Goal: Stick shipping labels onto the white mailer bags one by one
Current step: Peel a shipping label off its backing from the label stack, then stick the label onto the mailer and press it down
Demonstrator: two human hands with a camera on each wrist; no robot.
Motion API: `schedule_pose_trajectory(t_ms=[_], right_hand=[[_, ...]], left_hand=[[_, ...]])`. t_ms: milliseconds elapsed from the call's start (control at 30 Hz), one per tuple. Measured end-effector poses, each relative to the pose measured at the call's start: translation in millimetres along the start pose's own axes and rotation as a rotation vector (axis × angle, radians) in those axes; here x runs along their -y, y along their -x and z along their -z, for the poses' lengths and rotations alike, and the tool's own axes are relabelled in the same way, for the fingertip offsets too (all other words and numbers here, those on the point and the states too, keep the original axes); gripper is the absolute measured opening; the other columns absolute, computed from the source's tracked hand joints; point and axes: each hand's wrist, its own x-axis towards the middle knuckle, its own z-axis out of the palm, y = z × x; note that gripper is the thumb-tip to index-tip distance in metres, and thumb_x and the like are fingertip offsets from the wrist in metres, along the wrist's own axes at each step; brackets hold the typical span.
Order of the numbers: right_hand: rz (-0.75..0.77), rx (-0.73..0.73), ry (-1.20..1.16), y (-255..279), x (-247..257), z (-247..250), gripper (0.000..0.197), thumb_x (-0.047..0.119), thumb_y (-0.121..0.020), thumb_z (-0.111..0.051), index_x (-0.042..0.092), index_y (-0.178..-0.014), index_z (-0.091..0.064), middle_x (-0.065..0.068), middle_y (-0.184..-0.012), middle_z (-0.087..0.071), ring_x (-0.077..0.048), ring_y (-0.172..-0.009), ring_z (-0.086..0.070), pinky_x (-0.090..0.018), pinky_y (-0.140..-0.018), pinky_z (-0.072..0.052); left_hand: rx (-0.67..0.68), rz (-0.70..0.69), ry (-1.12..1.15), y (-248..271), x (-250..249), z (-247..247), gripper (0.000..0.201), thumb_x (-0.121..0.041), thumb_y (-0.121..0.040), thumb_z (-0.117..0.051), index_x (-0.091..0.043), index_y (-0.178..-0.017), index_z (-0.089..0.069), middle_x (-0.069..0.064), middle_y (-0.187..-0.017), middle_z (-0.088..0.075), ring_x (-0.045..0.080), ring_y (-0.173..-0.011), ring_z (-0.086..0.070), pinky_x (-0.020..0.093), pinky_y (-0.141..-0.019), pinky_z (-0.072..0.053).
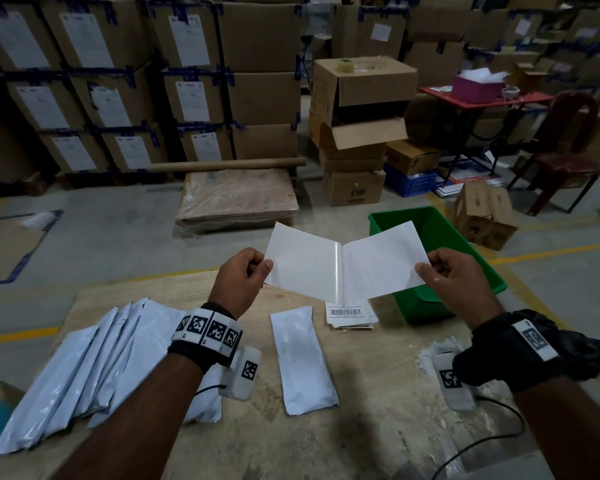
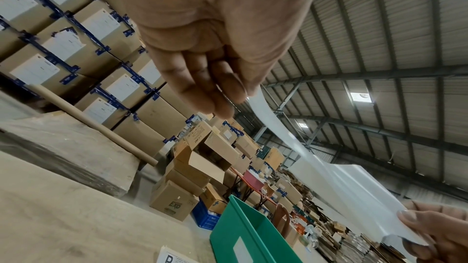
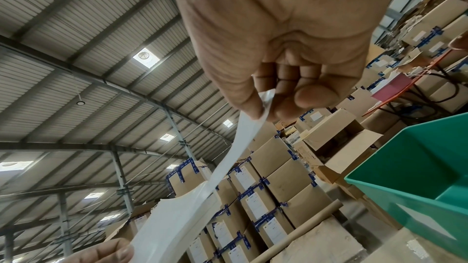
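Above the wooden table (image 1: 361, 427), both hands hold a white label sheet spread into two halves joined at a middle seam. My left hand (image 1: 262, 270) pinches the glossy left half (image 1: 305, 265) at its edge. My right hand (image 1: 425, 271) pinches the matte right half (image 1: 381, 261). The left wrist view shows my left hand (image 2: 228, 95) gripping the sheet (image 2: 278, 133) edge-on, and the right wrist view shows my right hand (image 3: 266, 107) on its strip (image 3: 228, 157). One white mailer bag (image 1: 302, 362) lies flat below the sheet. A fanned pile of mailer bags (image 1: 94, 362) lies at the left.
A stack of barcode labels (image 1: 349, 315) sits on the table beyond the single bag. A green bin (image 1: 440, 237) stands at the table's far right corner. A black cable (image 1: 482, 441) trails across the right side. Stacked cardboard boxes (image 1: 187, 81) fill the floor behind.
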Motion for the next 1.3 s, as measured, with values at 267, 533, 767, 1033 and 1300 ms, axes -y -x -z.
schedule_pose_trajectory(t_ms=[267, 533, 767, 1033, 1300], right_hand=[[-0.009, -0.035, 0.063, -1, -14, 9, 0.008, 0.014, -0.088, -0.064, 0.009, -0.082, -0.065, -0.003, -0.072, -0.064, -0.019, -0.067, -0.059, -0.028, -0.062, -0.045], [-0.017, -0.060, 0.080, 0, -20, 14, 0.011, 0.013, -0.087, -0.065, 0.012, -0.077, -0.063, 0.001, -0.068, -0.062, -0.015, -0.063, -0.056, -0.025, -0.058, -0.039], [-0.008, -0.038, 0.064, -2, -30, 15, 0.010, 0.016, -0.087, -0.066, 0.009, -0.080, -0.065, -0.006, -0.071, -0.066, -0.024, -0.067, -0.061, -0.036, -0.064, -0.048], [-0.003, 0.052, 0.058, 5, -18, -16, 0.013, 0.013, -0.086, -0.067, 0.011, -0.073, -0.062, -0.002, -0.066, -0.062, -0.019, -0.064, -0.058, -0.033, -0.064, -0.047], [0.202, 0.253, 0.264, -7, 11, -34, 0.002, 0.013, -0.084, -0.068, 0.012, -0.085, -0.066, 0.012, -0.066, -0.052, -0.009, -0.062, -0.049, -0.024, -0.058, -0.037]], left_hand=[[-0.015, 0.006, -0.007, -2, 5, 3, 0.014, -0.021, -0.093, -0.060, -0.012, -0.082, -0.059, -0.001, -0.071, -0.063, 0.018, -0.067, -0.062, 0.048, -0.073, -0.058], [-0.032, 0.004, -0.023, -5, 11, 3, 0.016, -0.020, -0.092, -0.060, -0.019, -0.077, -0.056, -0.002, -0.068, -0.062, 0.019, -0.066, -0.061, 0.049, -0.072, -0.057], [-0.056, -0.017, -0.080, -7, 13, 6, 0.014, -0.021, -0.092, -0.060, -0.014, -0.081, -0.058, -0.006, -0.067, -0.060, 0.018, -0.066, -0.061, 0.045, -0.072, -0.057], [-0.012, -0.034, 0.016, -6, 9, -2, 0.011, -0.019, -0.093, -0.059, -0.017, -0.083, -0.060, 0.000, -0.075, -0.062, 0.022, -0.073, -0.062, 0.041, -0.071, -0.058], [0.390, -0.351, -0.107, -1, -6, -13, 0.006, -0.035, -0.087, -0.064, -0.029, -0.085, -0.064, -0.006, -0.102, -0.059, 0.007, -0.099, -0.055, 0.027, -0.088, -0.044]])
